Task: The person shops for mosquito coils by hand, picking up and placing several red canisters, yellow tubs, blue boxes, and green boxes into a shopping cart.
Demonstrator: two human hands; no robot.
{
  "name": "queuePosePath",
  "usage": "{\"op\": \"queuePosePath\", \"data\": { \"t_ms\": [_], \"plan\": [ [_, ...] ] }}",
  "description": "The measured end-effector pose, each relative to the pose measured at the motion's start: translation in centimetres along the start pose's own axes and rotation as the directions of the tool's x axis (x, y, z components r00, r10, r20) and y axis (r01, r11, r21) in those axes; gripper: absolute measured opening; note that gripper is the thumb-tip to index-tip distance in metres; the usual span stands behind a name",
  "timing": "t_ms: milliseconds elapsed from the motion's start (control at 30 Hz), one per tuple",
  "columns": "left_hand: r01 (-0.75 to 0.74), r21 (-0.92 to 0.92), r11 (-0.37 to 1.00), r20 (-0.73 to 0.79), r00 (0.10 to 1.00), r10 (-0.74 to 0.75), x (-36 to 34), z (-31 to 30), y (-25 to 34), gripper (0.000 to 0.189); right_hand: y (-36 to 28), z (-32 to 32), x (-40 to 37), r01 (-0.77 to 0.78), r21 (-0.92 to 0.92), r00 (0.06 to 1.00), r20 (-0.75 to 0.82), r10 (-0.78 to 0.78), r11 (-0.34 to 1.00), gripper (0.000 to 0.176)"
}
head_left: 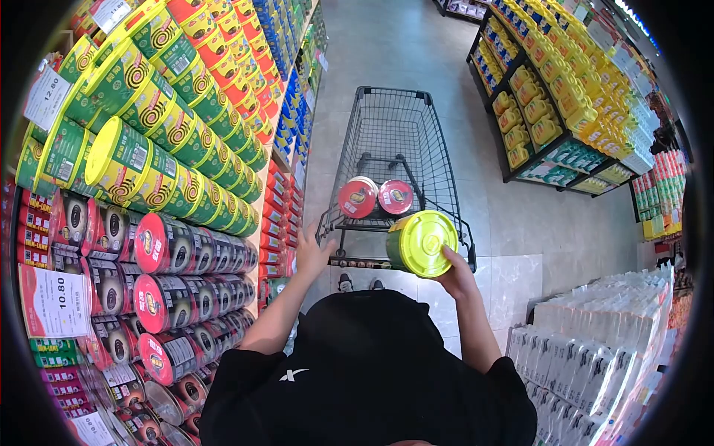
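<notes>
My right hand (459, 276) grips a green tub with a yellow lid (427, 242), its thumb on the lid's edge. The tub is tilted with its lid facing me, over the handle end of the shopping cart (358, 134). Beside the cart's left handle corner, my left hand (314, 254) is open, fingers apart, holding nothing. Two tubs with red lids, a left one (358, 198) and a right one (396, 197), stand side by side in the cart near the handle.
Stacked green and yellow mosquito coil tubs (175, 123) fill the left shelf, above rows of red-lidded black tubs (195, 241). Yellow jugs (532, 89) stand on a display to the right. White plastic-wrapped packs (573, 357) are piled at lower right. Grey floor (387, 44) runs ahead.
</notes>
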State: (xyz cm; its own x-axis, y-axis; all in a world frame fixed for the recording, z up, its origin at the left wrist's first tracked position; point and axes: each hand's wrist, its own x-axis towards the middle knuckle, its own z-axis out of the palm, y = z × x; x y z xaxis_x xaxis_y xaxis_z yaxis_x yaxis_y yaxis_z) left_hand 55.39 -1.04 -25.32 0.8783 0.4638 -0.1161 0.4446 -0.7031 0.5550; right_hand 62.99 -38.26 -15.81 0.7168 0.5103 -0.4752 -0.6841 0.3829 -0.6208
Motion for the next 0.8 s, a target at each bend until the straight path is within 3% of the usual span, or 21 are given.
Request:
{"op": "queuePosePath", "data": {
  "t_ms": [200, 300, 500, 800],
  "plan": [
    [0.260, -0.024, 0.965, 0.251, 0.936, -0.246, 1.4, 1.9, -1.4, 0.082, -0.3, -1.2, -1.2, 0.068, 0.002, 0.989, -0.129, -0.068, 0.998, 0.059],
    [0.230, -0.001, 0.973, 0.257, 0.940, -0.222, 1.8, 2.0, -1.9, 0.080, -0.7, -0.7, -1.6, 0.104, 0.016, 0.980, -0.170, -0.100, 0.994, 0.060],
    [0.121, -0.047, 0.992, 0.127, 0.985, -0.114, 3.4, 2.2, -1.9, 0.072, -0.8, 0.2, -1.6, 0.174, 0.059, 0.956, -0.249, -0.154, 0.983, 0.060],
    [0.206, -0.029, 0.978, 0.205, 0.959, -0.196, 3.8, 2.7, -1.5, 0.060, -0.5, -0.5, 0.8, 0.286, 0.105, 0.927, -0.283, -0.247, 0.952, 0.059]
  ]
}}
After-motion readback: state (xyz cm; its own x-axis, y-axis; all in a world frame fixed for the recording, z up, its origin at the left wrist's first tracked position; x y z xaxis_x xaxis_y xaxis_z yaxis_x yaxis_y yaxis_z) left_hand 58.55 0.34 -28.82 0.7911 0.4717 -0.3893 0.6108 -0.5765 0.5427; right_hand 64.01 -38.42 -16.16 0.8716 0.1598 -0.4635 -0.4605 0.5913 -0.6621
